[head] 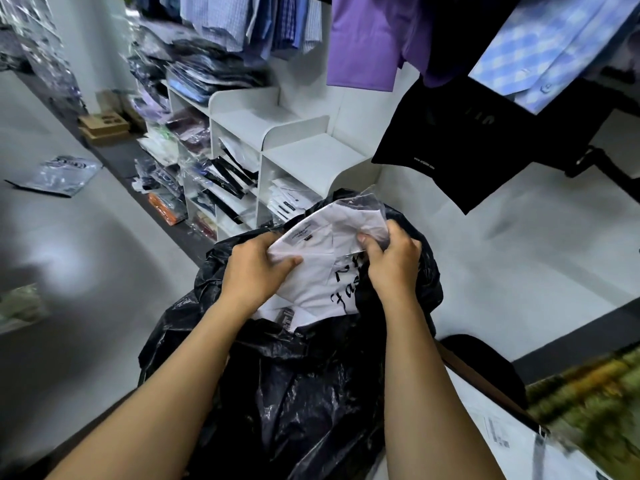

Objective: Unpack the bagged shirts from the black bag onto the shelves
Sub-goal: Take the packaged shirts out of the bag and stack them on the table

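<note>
A large black plastic bag (311,382) stands open on the floor in front of me. A white shirt in a clear plastic sleeve (322,271), with black script lettering, sticks out of the bag's mouth. My left hand (256,271) grips its left edge and my right hand (391,261) grips its upper right corner. More bagged white shirts show below it inside the bag. White cubby shelves (311,157) stand just behind the bag, their top compartments bare and the lower ones holding packed shirts.
Shirts hang overhead: purple (367,39), black (474,140), blue checked (554,53). Stacks of bagged shirts (207,74) fill shelves at the back left. One loose packet (59,174) lies on the grey floor at left. A labelled box (502,431) sits at my right.
</note>
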